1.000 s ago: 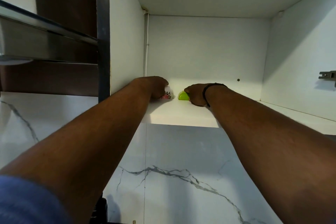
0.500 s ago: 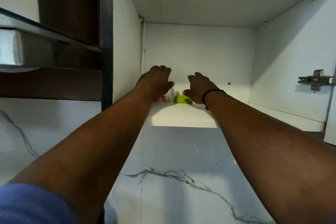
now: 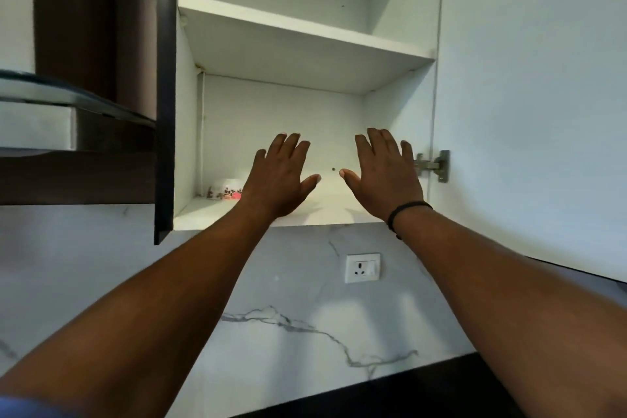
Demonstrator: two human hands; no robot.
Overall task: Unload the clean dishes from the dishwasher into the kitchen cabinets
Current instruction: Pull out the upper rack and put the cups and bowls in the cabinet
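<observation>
A flowered bowl (image 3: 224,192) sits at the left of the cabinet's (image 3: 488,112) bottom shelf (image 3: 319,214), partly hidden behind the left hand (image 3: 276,185). Both hands are raised before the shelf, fingers spread, holding nothing; the right hand (image 3: 385,176) is near the hinge (image 3: 432,166).

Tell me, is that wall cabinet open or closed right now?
Open. The cabinet door is swung aside on its hinge, so both white shelves show, with a floral bowl sitting on the lower shelf.

the white lower cabinet shelf (image 3: 203,214) carries a flower-patterned bowl (image 3: 224,189) at its back left corner
</observation>
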